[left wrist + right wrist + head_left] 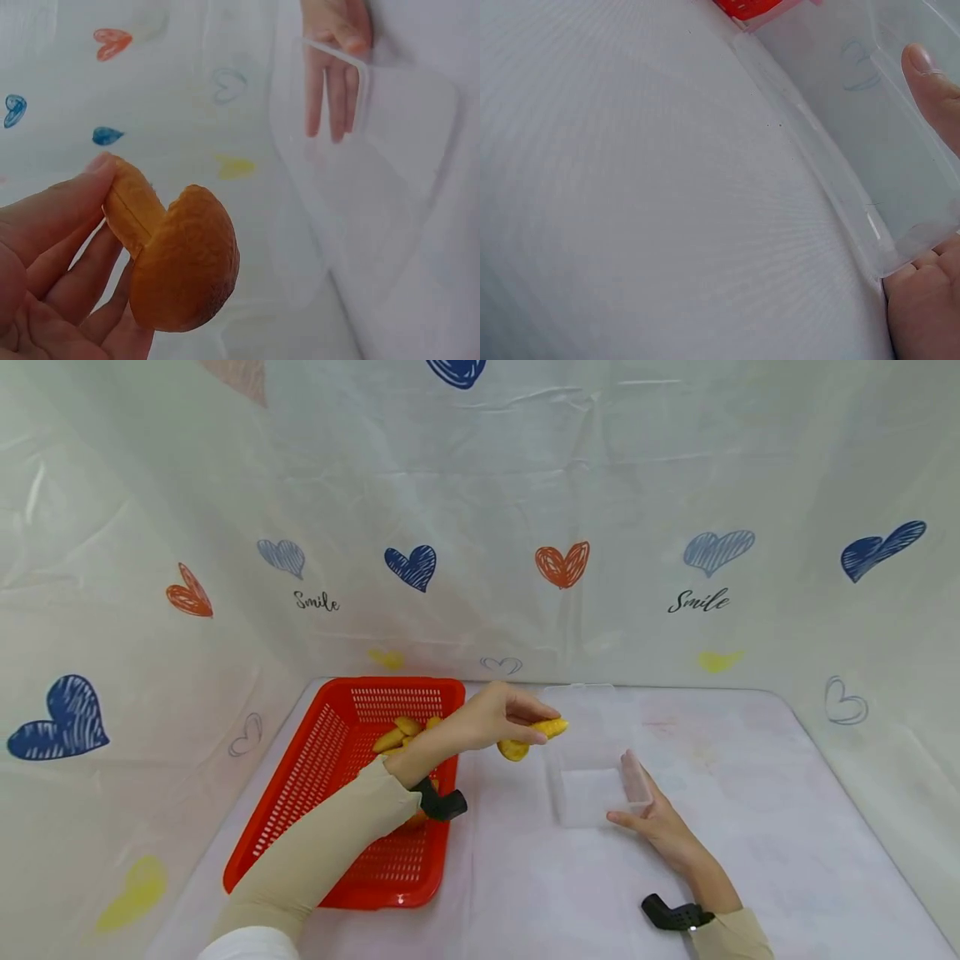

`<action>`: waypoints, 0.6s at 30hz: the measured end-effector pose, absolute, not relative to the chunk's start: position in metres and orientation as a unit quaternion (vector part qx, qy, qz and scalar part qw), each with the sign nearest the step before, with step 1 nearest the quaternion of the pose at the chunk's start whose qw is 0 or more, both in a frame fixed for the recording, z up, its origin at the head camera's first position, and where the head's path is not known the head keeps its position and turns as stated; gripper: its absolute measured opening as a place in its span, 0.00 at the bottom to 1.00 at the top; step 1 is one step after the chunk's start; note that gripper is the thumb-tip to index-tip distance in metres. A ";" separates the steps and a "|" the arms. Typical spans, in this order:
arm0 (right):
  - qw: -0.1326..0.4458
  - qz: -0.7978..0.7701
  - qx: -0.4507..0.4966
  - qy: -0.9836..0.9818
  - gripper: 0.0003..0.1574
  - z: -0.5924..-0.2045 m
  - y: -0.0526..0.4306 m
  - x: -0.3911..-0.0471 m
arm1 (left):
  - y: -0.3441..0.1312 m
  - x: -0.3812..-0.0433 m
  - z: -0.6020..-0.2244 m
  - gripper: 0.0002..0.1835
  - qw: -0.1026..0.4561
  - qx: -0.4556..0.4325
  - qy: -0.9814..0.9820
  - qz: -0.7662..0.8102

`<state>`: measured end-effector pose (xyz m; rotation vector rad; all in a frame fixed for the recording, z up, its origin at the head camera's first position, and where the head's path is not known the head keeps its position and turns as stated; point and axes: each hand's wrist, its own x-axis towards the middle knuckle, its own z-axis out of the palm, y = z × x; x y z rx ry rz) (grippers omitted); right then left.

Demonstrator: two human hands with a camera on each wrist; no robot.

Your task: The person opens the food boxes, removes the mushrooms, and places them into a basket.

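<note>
A yellow-orange toy mushroom (517, 749) hangs above the table, its stem pinched between the thumb and fingers of my left hand (495, 718). In the left wrist view the rounded mushroom cap (187, 262) faces away from the palm. My right hand (663, 827) holds the right side of a clear plastic box (592, 818) on the table. Its thumb (930, 86) is over the rim and the fingers lie along the outside of the wall. The box shows no contents.
Left of the box stands a red plastic basket (300, 777) with several yellow pieces (390, 741) in it, partly hidden by my left arm. A white table (750, 793) carries everything. White sheeting with printed hearts (562, 564) rises behind and at the sides.
</note>
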<state>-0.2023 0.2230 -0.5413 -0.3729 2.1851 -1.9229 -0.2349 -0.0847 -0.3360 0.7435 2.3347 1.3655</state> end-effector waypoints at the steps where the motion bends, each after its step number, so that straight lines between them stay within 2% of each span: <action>1: 0.101 -0.652 -0.128 0.741 0.68 -0.542 0.223 -0.202 | -0.091 -0.234 -0.334 0.21 0.162 0.252 0.824 0.481; 9: 0.094 -0.650 -0.128 0.744 0.68 -0.542 0.225 -0.203 | -0.145 -0.236 -0.327 0.19 0.098 0.193 0.842 0.494; 18: 0.106 -0.655 -0.128 0.737 0.68 -0.542 0.223 -0.202 | -0.209 -0.236 -0.347 0.20 0.049 0.093 0.869 0.484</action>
